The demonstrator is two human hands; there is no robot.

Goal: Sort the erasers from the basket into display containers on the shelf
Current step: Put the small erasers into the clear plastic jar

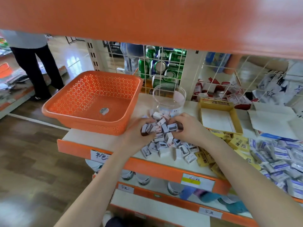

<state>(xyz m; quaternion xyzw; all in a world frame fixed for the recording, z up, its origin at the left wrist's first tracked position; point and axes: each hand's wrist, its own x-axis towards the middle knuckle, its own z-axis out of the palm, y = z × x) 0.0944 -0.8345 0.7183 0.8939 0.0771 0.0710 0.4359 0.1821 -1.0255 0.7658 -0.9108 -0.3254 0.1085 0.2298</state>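
2 hands in the pile now: your left hand [136, 133] and right hand [188, 127] curl round a clump of erasers [164, 140] on the shelf [91, 138], just beside the empty basket [54, 110]. Light, stiff little blocks (slick wrappers, likely to spill), so cup from underneath.

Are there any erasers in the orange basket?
No, the orange basket holds only a sticker; the erasers lie heaped on the shelf.
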